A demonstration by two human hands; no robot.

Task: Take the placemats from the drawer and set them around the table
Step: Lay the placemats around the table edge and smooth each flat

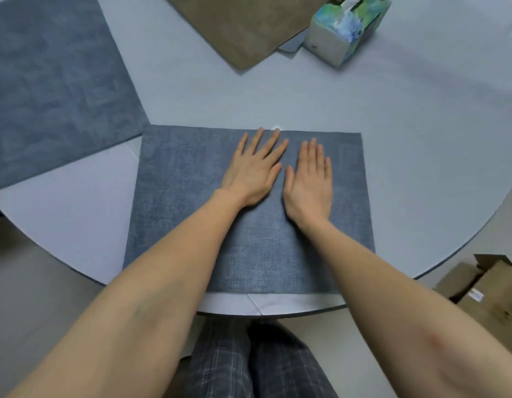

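Both our hands lie flat on the blue placemat point(249, 214) at the near edge of the round worktop point(421, 168).

Our left hand point(253, 170) and right hand point(310, 182) rest palms down, fingers released and gripping nothing, side by side near its far edge. A second blue placemat point(53, 87) lies to the left, a brown placemat point(243, 27) beyond, a tissue box point(346, 27) beside it.

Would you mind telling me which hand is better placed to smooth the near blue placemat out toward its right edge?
Right, probably. The right hand lies flat on the near blue woven placemat, on the side of that edge; the left hand, also flat, would have to cross over it.
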